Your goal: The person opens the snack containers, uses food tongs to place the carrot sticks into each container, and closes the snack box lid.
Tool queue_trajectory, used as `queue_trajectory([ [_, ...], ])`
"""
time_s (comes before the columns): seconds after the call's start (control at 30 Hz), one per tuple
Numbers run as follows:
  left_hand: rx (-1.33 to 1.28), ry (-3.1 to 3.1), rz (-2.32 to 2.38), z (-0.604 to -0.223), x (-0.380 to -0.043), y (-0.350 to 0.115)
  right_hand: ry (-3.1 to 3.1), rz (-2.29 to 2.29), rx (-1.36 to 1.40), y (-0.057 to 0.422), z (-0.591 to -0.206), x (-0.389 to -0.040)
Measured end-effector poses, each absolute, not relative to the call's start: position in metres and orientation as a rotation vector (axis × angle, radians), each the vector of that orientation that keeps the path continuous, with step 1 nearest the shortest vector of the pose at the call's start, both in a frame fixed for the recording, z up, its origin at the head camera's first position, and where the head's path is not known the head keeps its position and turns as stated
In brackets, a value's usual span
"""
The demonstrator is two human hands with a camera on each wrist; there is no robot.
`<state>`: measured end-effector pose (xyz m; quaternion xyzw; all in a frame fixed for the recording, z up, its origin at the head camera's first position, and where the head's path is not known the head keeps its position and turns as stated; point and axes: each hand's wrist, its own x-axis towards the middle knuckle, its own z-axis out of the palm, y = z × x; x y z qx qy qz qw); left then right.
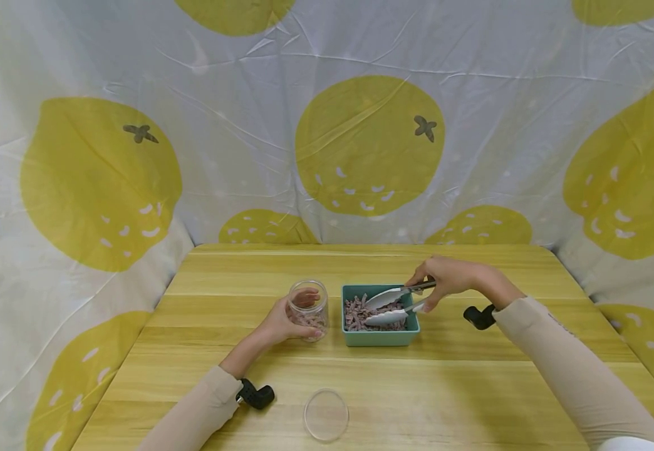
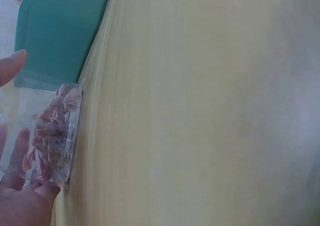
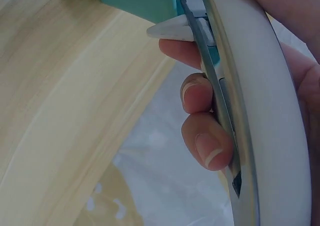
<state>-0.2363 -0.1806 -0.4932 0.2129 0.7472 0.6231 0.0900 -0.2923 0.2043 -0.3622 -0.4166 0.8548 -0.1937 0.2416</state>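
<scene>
My left hand [image 1: 276,324] grips a clear jar [image 1: 314,307] with no lid on it, its fingers around the side. Pinkish-brown strips lie in the lower part of the jar; the left wrist view shows these strips [image 2: 50,131] through its wall. To the right of the jar stands a teal rectangular box [image 1: 380,339] holding a layer of similar dried-looking strips [image 1: 355,316]. My right hand [image 1: 450,275] holds a pair of tongs [image 1: 386,318] by their handles. The white tong tips are spread apart and down among the strips in the box.
A round clear lid [image 1: 327,416] lies flat on the wooden table [image 1: 462,401], nearer to me than the jar. Behind the table's far edge hangs a pale cloth [image 1: 237,125] with yellow lemon prints, and it continues down both sides.
</scene>
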Motion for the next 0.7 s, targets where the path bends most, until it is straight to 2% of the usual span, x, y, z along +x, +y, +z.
queue_trajectory([
  [0.7, 0.665, 2.229, 1.853, -0.4914, -0.2354, -0.1812, 2.318, -0.564, -1.159, 0.2046, -0.3545, -0.292],
])
